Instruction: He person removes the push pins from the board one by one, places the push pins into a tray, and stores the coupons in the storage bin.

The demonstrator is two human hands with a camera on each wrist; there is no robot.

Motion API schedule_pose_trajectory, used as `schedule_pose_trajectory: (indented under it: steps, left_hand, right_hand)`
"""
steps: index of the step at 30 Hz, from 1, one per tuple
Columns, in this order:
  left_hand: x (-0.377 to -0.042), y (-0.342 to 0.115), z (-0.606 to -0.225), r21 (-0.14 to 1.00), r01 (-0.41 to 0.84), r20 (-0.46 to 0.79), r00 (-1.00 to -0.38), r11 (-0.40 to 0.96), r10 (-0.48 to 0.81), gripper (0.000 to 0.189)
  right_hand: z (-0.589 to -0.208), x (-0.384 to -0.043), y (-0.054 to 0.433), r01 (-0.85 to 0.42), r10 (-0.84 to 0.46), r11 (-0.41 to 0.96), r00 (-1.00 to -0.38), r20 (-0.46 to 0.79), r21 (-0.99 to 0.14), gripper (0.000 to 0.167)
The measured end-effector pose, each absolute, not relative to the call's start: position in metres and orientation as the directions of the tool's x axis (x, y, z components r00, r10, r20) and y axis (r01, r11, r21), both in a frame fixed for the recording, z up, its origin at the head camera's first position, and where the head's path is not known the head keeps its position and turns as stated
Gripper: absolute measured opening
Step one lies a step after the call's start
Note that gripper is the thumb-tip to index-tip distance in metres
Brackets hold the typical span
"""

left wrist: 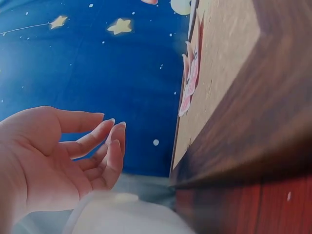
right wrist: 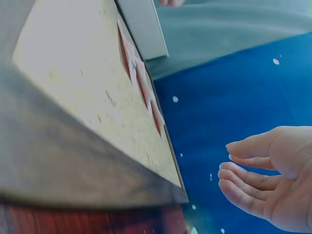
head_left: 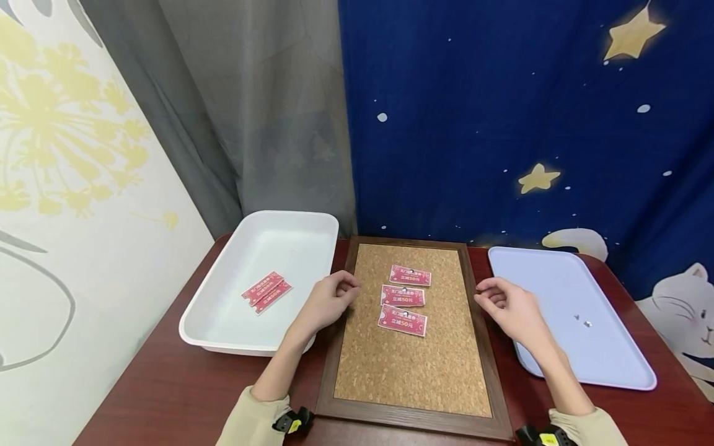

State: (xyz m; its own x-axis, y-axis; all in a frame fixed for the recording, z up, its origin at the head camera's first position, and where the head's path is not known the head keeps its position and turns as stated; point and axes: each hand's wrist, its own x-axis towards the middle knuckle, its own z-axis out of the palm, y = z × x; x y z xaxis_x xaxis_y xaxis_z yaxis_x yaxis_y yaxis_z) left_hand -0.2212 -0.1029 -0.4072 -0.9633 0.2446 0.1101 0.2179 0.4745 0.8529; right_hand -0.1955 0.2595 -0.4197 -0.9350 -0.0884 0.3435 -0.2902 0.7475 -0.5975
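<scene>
pink coupons [head_left: 403, 298] on corkboard [head_left: 413, 371], centre frame; likely light, bendy, tearable, best pinched by short edges. left hand [head_left: 328, 300], centre, right hand [head_left: 513, 310], right of centre: both empty, fingers loosely curled.

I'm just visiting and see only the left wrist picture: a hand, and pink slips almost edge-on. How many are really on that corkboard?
Observer: Three pink slips, one below another, on the corkboard, as the head view shows.
Visitor: Oh! And is anything on the side beyond the right hand?
Observer: Yes, a pale blue tray with a few bits on it, too small to identify.
</scene>
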Motion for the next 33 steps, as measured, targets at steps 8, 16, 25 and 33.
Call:
schedule_pose_trajectory:
  steps: [8,16,25,33]
  left_hand:
    - [-0.226,-0.086,-0.412,0.861,0.22,0.094,-0.955,0.458,0.281,0.008]
    - [-0.231,-0.074,-0.418,0.857,0.202,0.058,-0.952,0.474,0.302,0.01]
    - [-0.24,-0.065,-0.421,0.839,0.157,-0.028,-0.943,0.52,0.33,0.009]
    - [-0.248,-0.059,-0.424,0.794,0.155,-0.088,-0.927,0.588,0.364,0.008]
  right_hand:
    - [-0.422,-0.202,0.233,-0.319,-0.138,0.693,-0.939,0.315,-0.646,0.014]
    - [-0.428,-0.207,0.206,-0.348,-0.193,0.666,-0.935,0.299,-0.659,0.014]
    - [-0.434,-0.213,0.181,-0.382,-0.284,0.639,-0.924,0.257,-0.668,0.011]
    - [-0.444,-0.221,0.163,-0.37,-0.361,0.631,-0.918,0.163,-0.682,0.01]
